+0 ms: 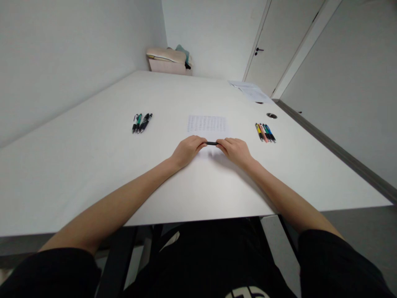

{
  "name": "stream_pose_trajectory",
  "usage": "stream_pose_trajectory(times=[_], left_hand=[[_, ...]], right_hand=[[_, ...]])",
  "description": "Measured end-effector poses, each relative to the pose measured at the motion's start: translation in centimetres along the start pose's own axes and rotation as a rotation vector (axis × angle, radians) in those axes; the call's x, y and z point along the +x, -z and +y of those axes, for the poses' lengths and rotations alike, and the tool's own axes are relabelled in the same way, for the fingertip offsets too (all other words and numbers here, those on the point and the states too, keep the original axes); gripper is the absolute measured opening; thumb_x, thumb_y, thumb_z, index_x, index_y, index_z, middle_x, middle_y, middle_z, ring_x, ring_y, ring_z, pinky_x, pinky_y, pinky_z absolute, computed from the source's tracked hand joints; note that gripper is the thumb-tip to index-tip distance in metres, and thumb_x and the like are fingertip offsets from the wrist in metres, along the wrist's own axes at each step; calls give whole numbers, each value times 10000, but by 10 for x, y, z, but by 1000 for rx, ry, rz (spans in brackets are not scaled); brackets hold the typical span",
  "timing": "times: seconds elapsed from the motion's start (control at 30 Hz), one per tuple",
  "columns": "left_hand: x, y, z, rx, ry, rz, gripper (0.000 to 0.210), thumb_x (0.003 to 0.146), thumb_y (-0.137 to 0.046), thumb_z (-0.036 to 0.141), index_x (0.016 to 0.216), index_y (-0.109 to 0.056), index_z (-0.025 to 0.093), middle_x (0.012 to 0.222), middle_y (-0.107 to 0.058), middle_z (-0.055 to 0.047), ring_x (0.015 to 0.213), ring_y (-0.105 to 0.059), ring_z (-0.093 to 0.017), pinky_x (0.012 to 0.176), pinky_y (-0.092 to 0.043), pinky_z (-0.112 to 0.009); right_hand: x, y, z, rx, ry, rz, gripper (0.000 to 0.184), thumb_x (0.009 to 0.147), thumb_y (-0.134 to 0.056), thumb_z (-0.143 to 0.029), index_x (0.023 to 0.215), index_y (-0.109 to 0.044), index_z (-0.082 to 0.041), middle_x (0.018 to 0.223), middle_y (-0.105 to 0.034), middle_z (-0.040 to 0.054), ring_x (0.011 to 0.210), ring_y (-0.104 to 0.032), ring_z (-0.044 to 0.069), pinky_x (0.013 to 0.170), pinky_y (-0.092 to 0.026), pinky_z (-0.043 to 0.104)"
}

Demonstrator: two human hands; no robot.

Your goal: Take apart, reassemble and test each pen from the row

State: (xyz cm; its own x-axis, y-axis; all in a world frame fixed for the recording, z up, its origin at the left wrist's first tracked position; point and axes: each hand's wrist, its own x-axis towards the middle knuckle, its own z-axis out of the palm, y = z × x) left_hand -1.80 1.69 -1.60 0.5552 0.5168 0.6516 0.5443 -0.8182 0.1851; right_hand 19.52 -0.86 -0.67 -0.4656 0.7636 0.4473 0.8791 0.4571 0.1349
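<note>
A black pen (211, 143) is stretched level between my two hands, above the lower part of a sheet of paper (214, 134). My left hand (190, 150) is closed on one end of it. The other end is pinched in my right hand (233, 150). Only the pen's dark middle shows; my fingers cover both ends. Rows of handwriting fill the upper part of the sheet, too small to read.
Several pens (142, 123) lie in a group at the left, and several coloured pens (265, 133) lie at the right. Behind these are a round cable hole (271, 116) and some loose papers (250, 91). A box with cloth (167, 66) stands beyond the white table (102, 165).
</note>
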Motion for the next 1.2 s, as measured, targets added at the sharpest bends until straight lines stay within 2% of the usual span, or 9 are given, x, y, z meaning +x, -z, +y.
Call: stream_pose_trajectory(times=[0.23, 0.43, 0.53, 0.63, 0.7, 0.8, 0.93, 1.2], left_hand=[[0, 1, -1, 58, -21, -35, 293, 930, -380, 318, 929, -605, 131, 846, -658, -86, 786, -592, -176, 717, -475, -302], [0, 1, 1, 42, 31, -79, 283, 931, -372, 288, 914, -607, 131, 871, -659, -83, 813, -596, -178, 759, -484, -318], [-1, 1, 3, 28, 47, -63, 276, 930, -369, 274, 1013, -589, 129, 944, -658, -92, 880, -597, -188, 816, -482, -347], [-1, 3, 6, -17, 11, -10, 306, 915, -408, 274, 1162, -514, 126, 1034, -631, -109, 952, -582, -192, 868, -471, -369], [-1, 4, 7, -47, -18, -8, 315, 896, -443, 252, 1189, -487, 145, 1063, -611, -106, 991, -566, -193, 882, -467, -371], [-1, 5, 7, -55, -32, -39, 286, 865, -471, 188, 1148, -496, 162, 1068, -594, -97, 1022, -542, -199, 879, -466, -368], [-2, 2, 5, -37, -26, -63, 233, 849, -465, 136, 1075, -511, 167, 1011, -603, -77, 970, -550, -191, 854, -466, -351], [-1, 0, 3, -42, -17, -30, 164, 884, -437, 175, 1025, -518, 152, 942, -624, -71, 890, -568, -176, 805, -469, -323]], right_hand=[[-1, -1, 2, 1, 31, 30, 402, 942, -305, -428, 1021, -637, -214, 790, -662, 35, 682, -546, 129, 614, -269, 267], [0, -1, 2, 12, 40, 14, 398, 943, -309, -421, 1018, -635, -206, 795, -666, 42, 686, -545, 127, 617, -273, 267], [0, -1, 1, 9, 39, -2, 401, 947, -298, -419, 1020, -631, -209, 794, -664, 40, 687, -550, 125, 615, -274, 266], [0, 1, 0, 3, 30, -23, 392, 947, -302, -415, 1021, -627, -209, 796, -664, 37, 687, -557, 125, 611, -276, 268], [0, 2, 0, 5, 24, -32, 380, 946, -313, -408, 1029, -625, -207, 803, -666, 38, 695, -562, 126, 613, -281, 268], [1, 2, 0, 8, 23, -38, 368, 943, -327, -399, 1039, -624, -204, 809, -670, 40, 702, -567, 128, 618, -287, 266], [0, 2, 0, -1, 31, -46, 371, 942, -326, -402, 1037, -625, -205, 808, -671, 36, 701, -569, 130, 617, -285, 266], [-1, -1, 1, 7, 34, -23, 375, 942, -324, -408, 1018, -627, -202, 798, -668, 35, 687, -559, 126, 617, -278, 268]])
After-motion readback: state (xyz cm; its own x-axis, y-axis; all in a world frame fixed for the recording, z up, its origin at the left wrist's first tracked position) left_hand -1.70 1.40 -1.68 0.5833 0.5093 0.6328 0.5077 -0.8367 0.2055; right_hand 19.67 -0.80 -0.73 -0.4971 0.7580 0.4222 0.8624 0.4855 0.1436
